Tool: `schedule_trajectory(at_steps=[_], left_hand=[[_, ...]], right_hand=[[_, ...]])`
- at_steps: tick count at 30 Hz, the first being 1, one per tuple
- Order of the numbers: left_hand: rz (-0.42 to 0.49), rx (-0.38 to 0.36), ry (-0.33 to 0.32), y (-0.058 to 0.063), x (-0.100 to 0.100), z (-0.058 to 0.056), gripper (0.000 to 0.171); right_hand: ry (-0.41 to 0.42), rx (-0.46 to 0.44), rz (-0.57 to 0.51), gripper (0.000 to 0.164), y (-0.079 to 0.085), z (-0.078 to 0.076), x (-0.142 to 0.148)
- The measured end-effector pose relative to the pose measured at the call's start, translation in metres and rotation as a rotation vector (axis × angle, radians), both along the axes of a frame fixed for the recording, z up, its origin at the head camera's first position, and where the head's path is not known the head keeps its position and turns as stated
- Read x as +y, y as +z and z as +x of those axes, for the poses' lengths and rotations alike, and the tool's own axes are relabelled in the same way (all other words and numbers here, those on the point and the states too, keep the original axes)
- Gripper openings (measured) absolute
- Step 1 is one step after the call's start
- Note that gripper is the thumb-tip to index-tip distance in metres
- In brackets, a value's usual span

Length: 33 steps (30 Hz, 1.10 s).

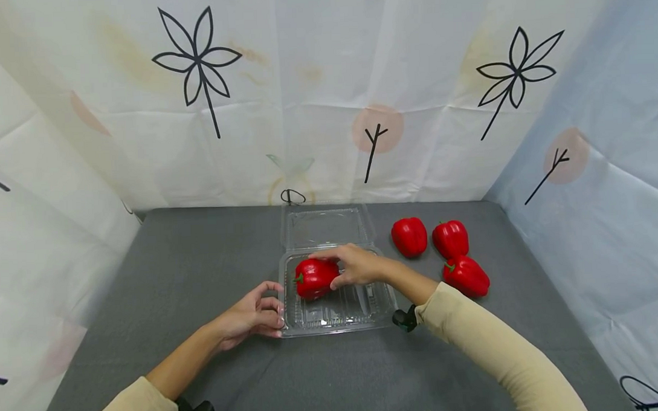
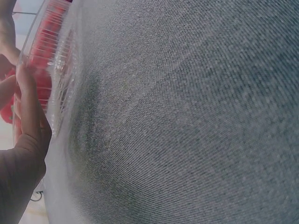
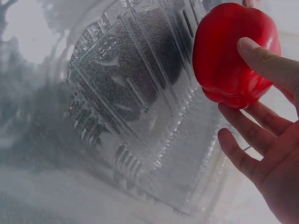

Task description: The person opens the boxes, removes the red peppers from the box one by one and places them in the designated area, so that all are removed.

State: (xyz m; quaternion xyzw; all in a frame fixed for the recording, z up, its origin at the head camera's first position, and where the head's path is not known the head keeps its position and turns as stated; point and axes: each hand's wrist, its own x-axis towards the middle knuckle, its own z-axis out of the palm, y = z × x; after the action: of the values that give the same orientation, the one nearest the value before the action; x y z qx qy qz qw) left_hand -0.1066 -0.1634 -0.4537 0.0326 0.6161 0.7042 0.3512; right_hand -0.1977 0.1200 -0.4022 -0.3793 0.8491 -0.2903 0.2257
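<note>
A clear plastic clamshell container (image 1: 338, 326) lies on the grey cloth with its lid (image 1: 327, 227) folded back behind it. My right hand (image 1: 358, 266) holds a red bell pepper (image 1: 315, 278) over the left part of the container's base, its green stem pointing left. In the right wrist view the thumb presses on the side of the pepper (image 3: 229, 51), with fingers at its lower end. At the container's left rim my left hand (image 1: 254, 317) grips the edge with curled fingers. The left wrist view shows these fingers (image 2: 30, 107) against the thin rim.
Three more red bell peppers lie to the right of the container: one nearest it (image 1: 409, 237), one behind right (image 1: 450, 239) and one in front (image 1: 466, 277), the last two touching. A patterned white cloth (image 1: 325, 109) hangs behind the table and at both sides.
</note>
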Motion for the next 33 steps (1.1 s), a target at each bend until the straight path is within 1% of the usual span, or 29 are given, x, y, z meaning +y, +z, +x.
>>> schedule_trajectory(at_steps=[5,11,16,20,27,33], left_hand=[[0.004,0.01,-0.001,0.001,0.001,0.0,0.066],[0.016,0.018,0.007,0.0,0.001,0.0,0.068],[0.036,0.03,0.002,-0.002,0.001,0.0,0.069],[0.043,0.039,0.001,-0.002,0.001,0.001,0.067],[0.031,0.031,0.004,-0.001,0.001,0.0,0.068],[0.023,0.032,0.001,-0.001,0.001,0.0,0.068]], right_hand=[[0.016,0.022,-0.008,0.073,0.013,0.005,0.008],[0.024,0.045,-0.033,0.071,0.027,0.011,0.025],[0.007,0.053,-0.032,0.072,0.035,0.015,0.043],[-0.012,0.085,-0.043,0.072,0.039,0.016,0.06],[-0.063,0.155,-0.051,0.073,0.046,0.017,0.086],[-0.13,0.156,-0.05,0.075,0.051,0.016,0.109]])
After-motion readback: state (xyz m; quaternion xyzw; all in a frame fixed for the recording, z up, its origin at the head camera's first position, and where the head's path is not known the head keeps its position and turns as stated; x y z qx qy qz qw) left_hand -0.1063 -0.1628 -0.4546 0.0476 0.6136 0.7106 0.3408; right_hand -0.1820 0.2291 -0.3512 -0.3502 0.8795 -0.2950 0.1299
